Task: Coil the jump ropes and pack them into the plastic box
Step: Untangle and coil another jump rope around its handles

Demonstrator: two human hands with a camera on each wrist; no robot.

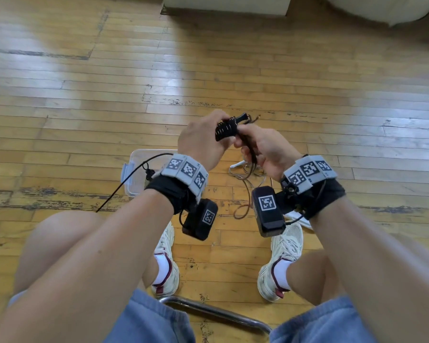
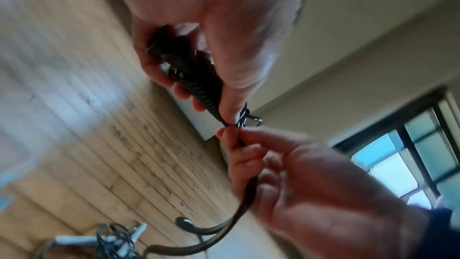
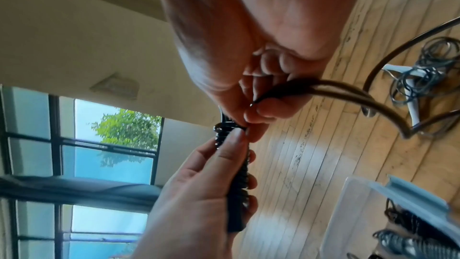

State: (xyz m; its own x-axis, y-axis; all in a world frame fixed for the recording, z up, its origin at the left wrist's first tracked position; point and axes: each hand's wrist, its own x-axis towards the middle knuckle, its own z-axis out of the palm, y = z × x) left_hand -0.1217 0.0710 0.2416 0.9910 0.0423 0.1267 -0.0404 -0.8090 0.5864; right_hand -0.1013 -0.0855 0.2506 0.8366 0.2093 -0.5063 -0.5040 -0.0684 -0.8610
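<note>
Left grip (image 1: 203, 137) clenched round black rope handle (image 1: 225, 131), right grip (image 1: 263, 147) pinching brown rope (image 2: 239, 214) beside it, both raised.

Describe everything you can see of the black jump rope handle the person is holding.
The black handle is ribbed, plastic-looking, narrowing to a tip with a small metal fitting. The left hand grips its body, fingers curled round it, holding it in the air above the wooden floor. The right hand pinches the dark brown rope at the tip; the rope hangs in loops toward the floor.
</note>
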